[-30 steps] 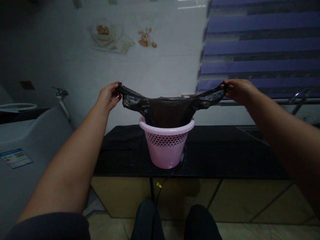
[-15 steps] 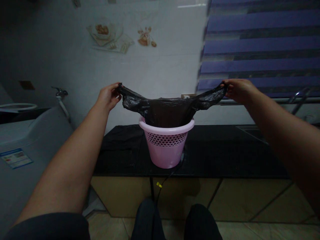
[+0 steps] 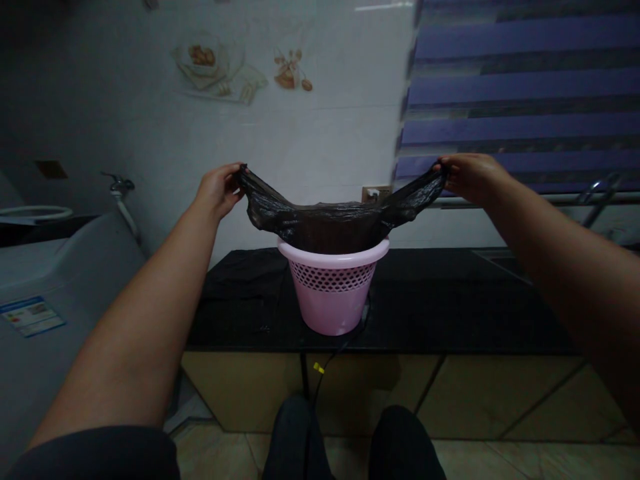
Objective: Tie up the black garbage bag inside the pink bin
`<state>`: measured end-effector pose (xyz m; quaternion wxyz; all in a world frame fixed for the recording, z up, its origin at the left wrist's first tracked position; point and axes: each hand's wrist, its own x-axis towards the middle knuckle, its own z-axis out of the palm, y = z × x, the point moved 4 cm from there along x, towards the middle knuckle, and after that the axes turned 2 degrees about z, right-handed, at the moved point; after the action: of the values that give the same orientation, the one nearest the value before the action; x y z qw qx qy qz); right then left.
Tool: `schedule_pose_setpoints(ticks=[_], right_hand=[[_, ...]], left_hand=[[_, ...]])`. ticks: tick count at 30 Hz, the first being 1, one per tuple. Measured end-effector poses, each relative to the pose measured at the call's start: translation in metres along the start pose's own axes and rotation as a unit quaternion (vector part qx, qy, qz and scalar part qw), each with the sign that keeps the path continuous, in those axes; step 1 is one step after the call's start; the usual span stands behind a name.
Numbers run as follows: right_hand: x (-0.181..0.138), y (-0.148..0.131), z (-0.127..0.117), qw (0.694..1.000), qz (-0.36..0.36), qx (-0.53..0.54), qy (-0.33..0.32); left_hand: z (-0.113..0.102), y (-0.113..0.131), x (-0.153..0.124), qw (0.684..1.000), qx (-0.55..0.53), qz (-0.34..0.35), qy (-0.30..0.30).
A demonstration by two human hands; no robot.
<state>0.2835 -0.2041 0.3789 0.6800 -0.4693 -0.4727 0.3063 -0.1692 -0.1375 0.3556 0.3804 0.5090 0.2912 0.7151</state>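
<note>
A pink plastic basket (image 3: 333, 303) with a perforated band under its rim stands upright near the counter's front edge. Out of its mouth rises a thin black plastic bag (image 3: 335, 227), its lower part hidden inside. My left hand (image 3: 220, 190) pinches one upper corner of the bag, up and to the left of the rim. The opposite corner is pinched in my right hand (image 3: 470, 177), at about the same height. Between the hands the bag's upper edge is stretched wide and sags in the middle.
Under the basket runs a black countertop (image 3: 440, 307), with dark folded material (image 3: 240, 273) on its left. A cable with a yellow tag (image 3: 319, 368) hangs over the front. At left are a washing machine (image 3: 65, 287) and a tap (image 3: 119, 183); a wall socket (image 3: 375, 194) is behind.
My right hand has come slightly inward to the left. The bag's middle sags lower toward the rim, and more of the wall socket shows. The basket has stayed in place.
</note>
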Motion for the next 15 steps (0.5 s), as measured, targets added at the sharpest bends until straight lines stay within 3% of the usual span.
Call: schedule_pose_setpoints(ticks=[15], right_hand=[[-0.005,-0.004,0.025,0.999,-0.012,-0.012,-0.042]], left_hand=[[0.011,-0.005,0.001,0.999,0.026,0.011,-0.036]])
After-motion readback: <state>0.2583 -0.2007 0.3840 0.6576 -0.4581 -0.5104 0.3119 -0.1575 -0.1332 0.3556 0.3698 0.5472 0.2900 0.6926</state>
